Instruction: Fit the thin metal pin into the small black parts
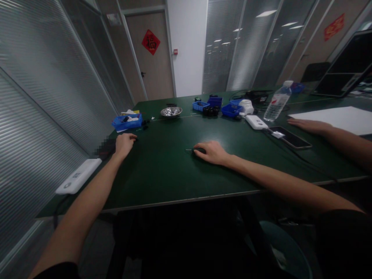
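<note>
On the door [159, 73], a sign [151, 42] reads 福; right hand [212, 152] holds screwdriver [188, 150].

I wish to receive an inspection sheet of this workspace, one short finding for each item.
Surface: green table, front edge visible.
Things in hand: thin-shafted tool, shaft pointing left.
Clutter: blue tray at left; metal bowl behind; bottle and phone at right.
Hands: right hand closed on the tool; left hand beside a small dark thing, grip unclear.
Cables: black cable crosses the table at right; white power strip at the left edge.
Surroundings: door, glass partitions, another person's hand at right.
</note>
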Available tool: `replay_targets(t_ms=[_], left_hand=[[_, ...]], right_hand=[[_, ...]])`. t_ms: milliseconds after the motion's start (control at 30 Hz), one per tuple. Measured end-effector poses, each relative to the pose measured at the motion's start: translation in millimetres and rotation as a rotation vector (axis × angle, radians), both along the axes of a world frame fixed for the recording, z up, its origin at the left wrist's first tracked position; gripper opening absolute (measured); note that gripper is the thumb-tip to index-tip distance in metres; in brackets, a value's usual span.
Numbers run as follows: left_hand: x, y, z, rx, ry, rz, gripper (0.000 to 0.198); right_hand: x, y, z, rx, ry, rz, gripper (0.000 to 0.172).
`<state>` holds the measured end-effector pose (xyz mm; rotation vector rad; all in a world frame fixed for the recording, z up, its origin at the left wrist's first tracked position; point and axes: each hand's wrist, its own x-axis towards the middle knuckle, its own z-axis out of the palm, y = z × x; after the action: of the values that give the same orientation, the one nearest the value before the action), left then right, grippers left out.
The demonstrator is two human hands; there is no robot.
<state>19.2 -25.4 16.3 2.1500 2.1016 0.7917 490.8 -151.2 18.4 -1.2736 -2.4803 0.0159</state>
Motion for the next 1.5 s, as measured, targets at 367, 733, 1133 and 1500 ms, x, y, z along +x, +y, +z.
replay_targets(t_ms=[367,733,1133,1500], left_hand=[[96.9,-40.0,2.3,-0.25,-0.402,-0.688,0.036],[153.5,-85.6,3.6,-0.32,-0.29,-1.002,0.032],[157.9,-83.9,-5.4,-0.301,-0.394,-1.068,0.029],[160.7,-87.4,-0.7,-0.374,-0.342,-1.073,0.05]], right_hand=[[-1.0,-3.0,2.8,-0.006,0.025,0.128,0.044],[-1.3,-9.2,4.3,0.082,-0.043,0.262,0.047],[-4.7,-14.7,1.1,0.317,-0.164,0.304,0.045],[-6.6,-10.0,-4.8,0.222,-0.03,0.165,0.044]])
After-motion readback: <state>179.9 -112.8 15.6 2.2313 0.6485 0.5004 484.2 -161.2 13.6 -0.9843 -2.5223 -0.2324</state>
